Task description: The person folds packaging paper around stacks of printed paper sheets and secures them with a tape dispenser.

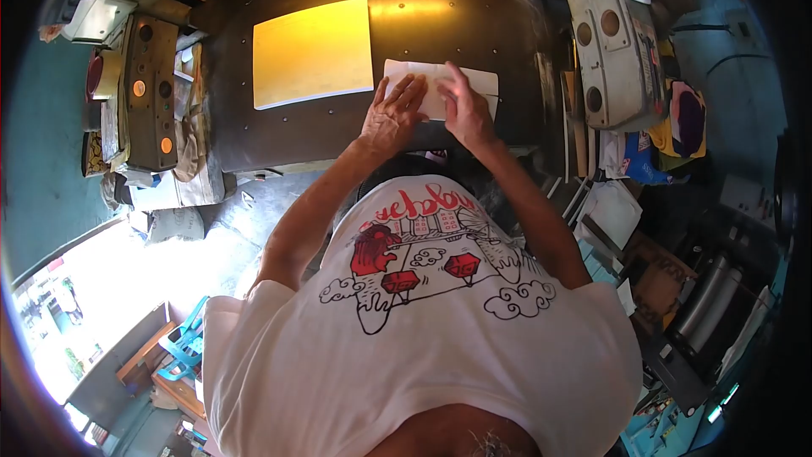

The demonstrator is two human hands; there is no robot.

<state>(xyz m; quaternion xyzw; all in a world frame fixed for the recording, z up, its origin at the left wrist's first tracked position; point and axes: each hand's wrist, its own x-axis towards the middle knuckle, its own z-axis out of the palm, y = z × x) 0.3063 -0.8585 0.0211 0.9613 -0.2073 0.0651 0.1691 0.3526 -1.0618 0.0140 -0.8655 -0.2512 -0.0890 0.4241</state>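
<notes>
A white stack of paper lies on the dark metal table of a machine, near its front edge. My left hand rests flat on the left part of the paper, fingers spread. My right hand presses on the paper's middle, one finger pointing up along it. To the left of both hands a yellow sheet stack lies flat on the same table, apart from the hands.
A control panel with round buttons stands left of the table. A pale machine housing with round holes runs along the right. Papers and clutter fill the right side; a blue chair sits lower left.
</notes>
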